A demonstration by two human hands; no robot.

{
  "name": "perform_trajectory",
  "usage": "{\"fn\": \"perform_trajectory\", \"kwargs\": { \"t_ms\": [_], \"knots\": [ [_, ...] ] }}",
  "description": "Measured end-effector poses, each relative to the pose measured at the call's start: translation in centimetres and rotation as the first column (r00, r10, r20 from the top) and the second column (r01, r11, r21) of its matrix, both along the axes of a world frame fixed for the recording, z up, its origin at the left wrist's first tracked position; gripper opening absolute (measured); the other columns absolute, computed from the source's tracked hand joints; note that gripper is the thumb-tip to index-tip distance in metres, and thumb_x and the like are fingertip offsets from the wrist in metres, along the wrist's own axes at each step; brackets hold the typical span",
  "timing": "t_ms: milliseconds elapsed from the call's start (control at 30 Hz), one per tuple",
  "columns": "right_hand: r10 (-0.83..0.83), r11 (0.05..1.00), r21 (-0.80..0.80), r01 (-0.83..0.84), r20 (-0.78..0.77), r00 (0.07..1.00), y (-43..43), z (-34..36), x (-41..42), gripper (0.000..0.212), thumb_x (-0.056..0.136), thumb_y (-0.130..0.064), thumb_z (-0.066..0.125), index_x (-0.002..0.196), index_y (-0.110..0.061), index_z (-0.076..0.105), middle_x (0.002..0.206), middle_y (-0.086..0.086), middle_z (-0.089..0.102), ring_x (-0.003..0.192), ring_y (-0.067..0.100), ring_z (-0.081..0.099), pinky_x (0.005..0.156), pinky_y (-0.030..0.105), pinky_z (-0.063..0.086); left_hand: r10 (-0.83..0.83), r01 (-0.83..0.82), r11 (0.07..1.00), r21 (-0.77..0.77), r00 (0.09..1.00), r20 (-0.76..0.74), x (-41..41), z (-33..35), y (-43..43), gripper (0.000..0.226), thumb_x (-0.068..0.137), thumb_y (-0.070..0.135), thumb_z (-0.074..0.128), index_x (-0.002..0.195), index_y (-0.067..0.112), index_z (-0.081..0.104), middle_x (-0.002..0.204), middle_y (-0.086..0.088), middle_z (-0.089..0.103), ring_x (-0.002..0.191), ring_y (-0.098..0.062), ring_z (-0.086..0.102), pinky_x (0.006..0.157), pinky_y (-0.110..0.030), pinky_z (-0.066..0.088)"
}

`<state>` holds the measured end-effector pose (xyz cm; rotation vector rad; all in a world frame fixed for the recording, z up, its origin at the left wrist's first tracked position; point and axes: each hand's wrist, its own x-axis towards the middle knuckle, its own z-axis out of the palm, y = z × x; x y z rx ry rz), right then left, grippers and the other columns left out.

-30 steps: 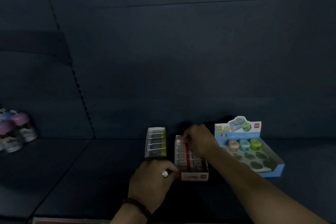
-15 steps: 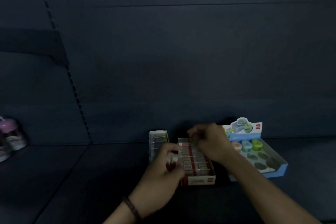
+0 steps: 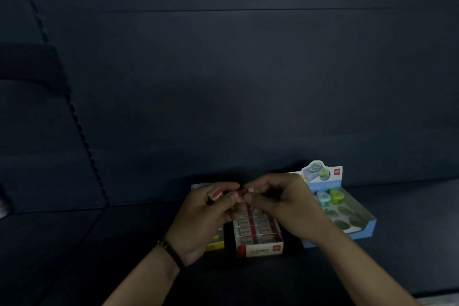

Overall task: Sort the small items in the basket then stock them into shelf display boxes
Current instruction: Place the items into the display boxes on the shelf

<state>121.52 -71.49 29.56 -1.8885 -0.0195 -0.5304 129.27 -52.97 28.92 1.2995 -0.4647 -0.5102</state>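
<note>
A red-and-white display box (image 3: 259, 248) of small erasers in two rows stands on the dark shelf. Above its back end my two hands meet. My left hand (image 3: 206, 216) grips a small red-and-white eraser (image 3: 215, 192) between thumb and fingers. My right hand (image 3: 280, 204) pinches another small eraser (image 3: 242, 192) at its fingertips, right beside the left hand's fingers. A yellow-fronted box (image 3: 215, 245) sits left of the red one, mostly hidden by my left hand. The basket is out of view.
A blue display box (image 3: 367, 227) with round slots stands at the right, holding a blue sharpener (image 3: 323, 197) and a green one (image 3: 336, 195) at its back row. The dark shelf wall rises close behind the boxes.
My left hand rose from the red box's front left corner to its back end, now showing an eraser in it. My right hand lifted off the rows to meet it. The camera shifted left.
</note>
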Motion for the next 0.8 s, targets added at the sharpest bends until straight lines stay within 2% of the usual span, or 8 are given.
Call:
{"fn": "perform_trajectory", "kwargs": {
  "t_ms": [67,167,300,433,567,667,733,800],
  "knots": [
    [-0.017,0.993,0.12,0.016,0.01,1.0,-0.1,0.2,-0.1,0.016,0.088,-0.002,0.082,0.102,-0.006,0.078,0.083,0.012,0.079,0.068,0.024,0.074,0.068,0.031,0.061,0.008,-0.008,1.0,0.013,1.0,0.005,0.1,0.1,-0.3,0.019,0.103,0.011,0.059,0.113,0.005,0.075,0.105,-0.016,0.078,0.087,-0.02,0.075,0.071,-0.025,0.058],
    [-0.118,0.979,0.169,0.11,0.043,0.992,0.2,0.5,0.1,0.018,0.086,-0.003,0.084,0.101,-0.007,0.075,0.08,0.009,0.079,0.064,0.019,0.073,0.064,0.025,0.059,-0.074,0.063,0.99,0.126,0.994,0.084,0.1,0.2,-0.6,0.02,0.105,0.015,0.058,0.115,0.009,0.075,0.106,-0.012,0.079,0.085,-0.019,0.074,0.067,-0.027,0.055],
    [-0.268,0.963,-0.006,0.27,0.098,0.958,0.5,-0.1,0.3,0.01,0.085,-0.015,0.087,0.086,-0.021,0.08,0.077,-0.007,0.078,0.072,0.006,0.074,0.069,0.02,0.056,-0.094,0.088,0.983,0.16,0.995,0.025,0.2,0.4,-0.9,0.021,0.104,0.017,0.06,0.116,0.005,0.072,0.108,-0.013,0.079,0.085,-0.021,0.073,0.063,-0.025,0.05],
    [-0.284,0.943,-0.146,0.299,0.117,0.952,0.9,-1.4,-0.3,0.019,0.081,-0.022,0.092,0.097,-0.03,0.085,0.087,-0.009,0.077,0.081,0.006,0.074,0.078,0.025,0.059,-0.017,0.026,0.996,0.09,0.995,-0.096,0.6,0.2,-1.6,0.023,0.104,0.019,0.061,0.105,0.001,0.074,0.09,-0.014,0.074,0.074,-0.015,0.069,0.062,-0.024,0.05],
    [-0.163,0.986,-0.041,0.165,0.047,0.986,1.0,-1.3,-0.9,0.029,0.082,-0.015,0.091,0.108,-0.025,0.084,0.094,-0.015,0.081,0.092,0.002,0.077,0.086,0.025,0.061,-0.004,0.009,0.992,0.126,0.999,-0.035,0.5,-0.1,-1.9,0.021,0.105,0.016,0.06,0.101,0.0,0.075,0.084,-0.008,0.074,0.075,-0.015,0.069,0.064,-0.026,0.052],
    [-0.153,0.986,-0.064,0.155,0.041,0.987,0.8,-0.9,-1.0,0.027,0.081,-0.015,0.091,0.104,-0.025,0.085,0.09,-0.015,0.081,0.089,0.002,0.077,0.083,0.022,0.06,-0.018,0.007,0.985,0.175,0.998,0.06,0.5,0.0,-1.9,0.021,0.105,0.017,0.061,0.095,0.004,0.075,0.084,-0.009,0.074,0.075,-0.016,0.07,0.066,-0.028,0.053],
    [-0.155,0.982,-0.1,0.159,0.045,0.987,0.3,-0.6,-0.7,0.026,0.08,-0.013,0.091,0.102,-0.024,0.085,0.09,-0.015,0.081,0.088,0.002,0.077,0.084,0.023,0.061,-0.023,-0.001,0.978,0.209,0.994,0.109,0.6,0.2,-1.9,0.021,0.105,0.02,0.062,0.097,0.005,0.074,0.086,-0.009,0.076,0.072,-0.016,0.068,0.061,-0.029,0.051],
    [-0.207,0.953,-0.216,0.213,0.052,0.977,-1.4,-0.4,0.0,0.025,0.081,-0.015,0.09,0.102,-0.026,0.084,0.09,-0.017,0.08,0.087,-0.002,0.076,0.086,0.02,0.059,-0.008,-0.04,0.961,0.273,0.985,0.173,0.7,0.2,-1.6,0.022,0.105,0.023,0.061,0.099,0.005,0.072,0.088,-0.01,0.078,0.063,-0.016,0.065,0.054,-0.028,0.047]
  ]
}}
